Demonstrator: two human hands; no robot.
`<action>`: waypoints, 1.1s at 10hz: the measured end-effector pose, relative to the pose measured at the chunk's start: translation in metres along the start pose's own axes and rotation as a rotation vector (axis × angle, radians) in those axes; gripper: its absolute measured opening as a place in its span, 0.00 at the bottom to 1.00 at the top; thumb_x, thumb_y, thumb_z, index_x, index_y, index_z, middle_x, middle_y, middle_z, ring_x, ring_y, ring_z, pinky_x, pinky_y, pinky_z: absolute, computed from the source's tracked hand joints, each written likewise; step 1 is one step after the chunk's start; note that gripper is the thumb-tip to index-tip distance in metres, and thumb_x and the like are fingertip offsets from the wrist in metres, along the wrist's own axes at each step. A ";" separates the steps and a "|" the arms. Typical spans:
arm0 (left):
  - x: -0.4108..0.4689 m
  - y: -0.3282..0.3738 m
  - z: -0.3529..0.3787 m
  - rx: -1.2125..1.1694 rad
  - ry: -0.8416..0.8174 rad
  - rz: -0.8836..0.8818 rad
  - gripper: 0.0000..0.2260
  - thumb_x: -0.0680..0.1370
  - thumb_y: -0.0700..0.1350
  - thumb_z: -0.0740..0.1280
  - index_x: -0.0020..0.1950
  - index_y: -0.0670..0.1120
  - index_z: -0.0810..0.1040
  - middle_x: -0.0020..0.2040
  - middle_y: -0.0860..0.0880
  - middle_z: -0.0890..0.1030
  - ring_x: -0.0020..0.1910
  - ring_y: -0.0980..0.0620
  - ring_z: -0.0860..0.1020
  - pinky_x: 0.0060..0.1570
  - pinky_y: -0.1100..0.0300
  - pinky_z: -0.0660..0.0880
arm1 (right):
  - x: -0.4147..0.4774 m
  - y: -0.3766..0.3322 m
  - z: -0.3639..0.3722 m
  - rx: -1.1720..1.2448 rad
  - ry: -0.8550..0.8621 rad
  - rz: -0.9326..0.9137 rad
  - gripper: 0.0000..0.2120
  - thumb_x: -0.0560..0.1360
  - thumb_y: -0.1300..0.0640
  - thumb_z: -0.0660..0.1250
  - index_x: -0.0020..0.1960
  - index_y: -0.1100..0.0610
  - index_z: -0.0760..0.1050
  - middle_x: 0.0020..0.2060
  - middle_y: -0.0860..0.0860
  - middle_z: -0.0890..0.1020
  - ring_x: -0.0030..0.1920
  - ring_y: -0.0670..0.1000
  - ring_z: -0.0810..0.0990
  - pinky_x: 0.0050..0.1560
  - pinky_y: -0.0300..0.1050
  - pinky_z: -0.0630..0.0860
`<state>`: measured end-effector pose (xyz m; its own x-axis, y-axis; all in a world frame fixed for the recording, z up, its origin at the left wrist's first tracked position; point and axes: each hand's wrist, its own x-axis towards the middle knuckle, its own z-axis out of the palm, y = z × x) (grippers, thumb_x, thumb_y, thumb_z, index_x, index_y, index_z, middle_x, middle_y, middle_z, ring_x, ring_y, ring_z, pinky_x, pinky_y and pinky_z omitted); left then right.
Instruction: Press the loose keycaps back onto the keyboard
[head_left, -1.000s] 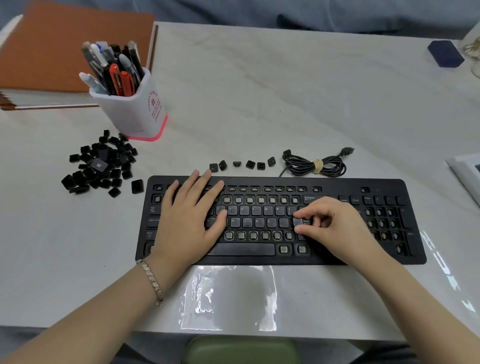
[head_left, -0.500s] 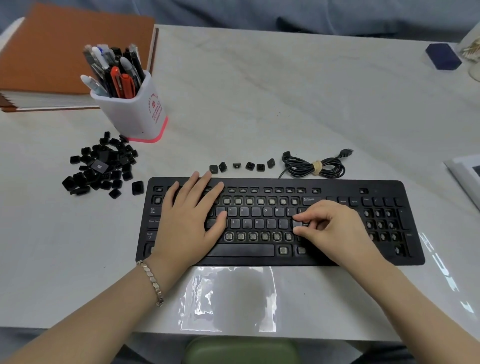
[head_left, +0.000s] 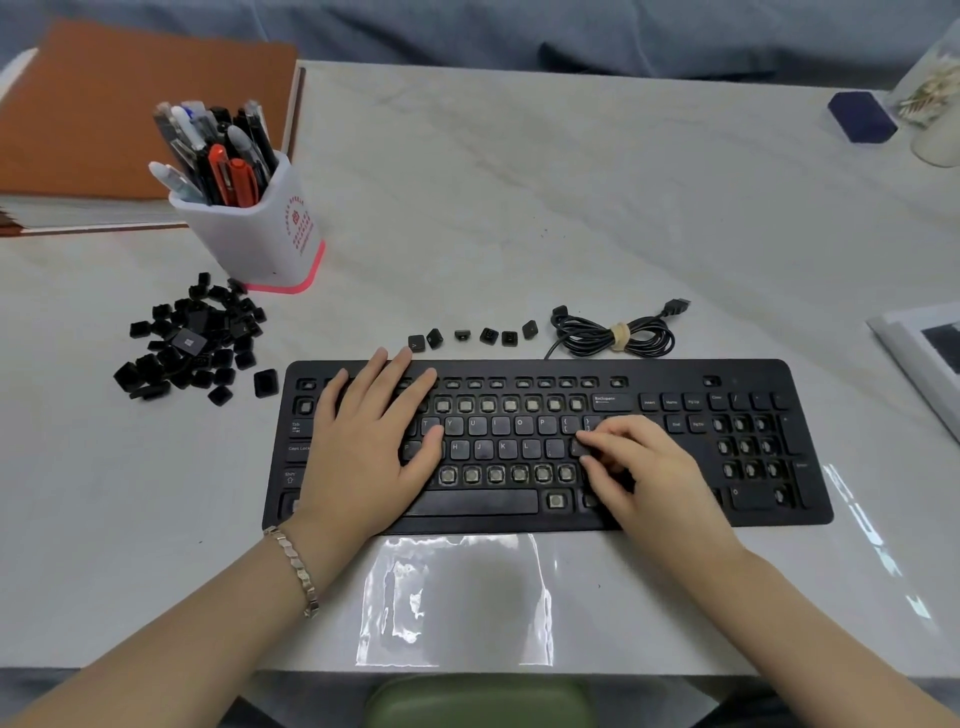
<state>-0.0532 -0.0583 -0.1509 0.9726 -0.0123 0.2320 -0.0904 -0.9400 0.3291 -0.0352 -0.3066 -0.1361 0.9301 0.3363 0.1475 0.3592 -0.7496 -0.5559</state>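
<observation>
A black keyboard lies across the table in front of me, with several bare switch sockets in its number, bottom and numpad rows. My left hand rests flat on its left half, fingers straight. My right hand is curled over the right end of the home row, its thumb and fingertips pinching a black keycap that sits down in the row. A pile of loose keycaps lies left of the keyboard. A short row of keycaps lies just behind it.
A white pen cup stands behind the pile, with an orange folder further back. The coiled keyboard cable lies behind the keyboard. A clear plastic bag lies at the table's front edge. A dark blue box sits far right.
My right hand has brought the keycap down from just above the keys into the home row. My left hand has stayed flat in place.
</observation>
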 end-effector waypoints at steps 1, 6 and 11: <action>0.000 0.000 0.000 0.004 -0.005 -0.004 0.22 0.76 0.53 0.57 0.65 0.46 0.76 0.69 0.45 0.72 0.70 0.45 0.67 0.69 0.49 0.55 | 0.008 0.000 -0.005 0.017 -0.080 0.057 0.09 0.70 0.64 0.71 0.50 0.60 0.81 0.42 0.45 0.74 0.34 0.42 0.72 0.47 0.30 0.69; 0.000 0.000 -0.001 0.021 -0.010 0.001 0.22 0.76 0.54 0.57 0.65 0.46 0.76 0.69 0.45 0.72 0.70 0.45 0.67 0.69 0.48 0.55 | 0.022 -0.002 -0.014 0.088 -0.196 0.055 0.09 0.68 0.66 0.72 0.48 0.58 0.82 0.40 0.51 0.77 0.34 0.41 0.73 0.41 0.25 0.68; 0.000 0.000 -0.001 0.015 -0.005 0.008 0.22 0.76 0.53 0.57 0.65 0.46 0.76 0.69 0.44 0.72 0.70 0.45 0.67 0.69 0.48 0.55 | 0.022 -0.019 -0.019 -0.179 -0.186 -0.025 0.08 0.65 0.67 0.74 0.43 0.60 0.83 0.40 0.52 0.81 0.38 0.55 0.81 0.39 0.47 0.79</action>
<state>-0.0536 -0.0579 -0.1500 0.9730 -0.0212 0.2299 -0.0947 -0.9447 0.3139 -0.0198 -0.2953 -0.1067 0.8967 0.4425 -0.0034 0.4048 -0.8233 -0.3979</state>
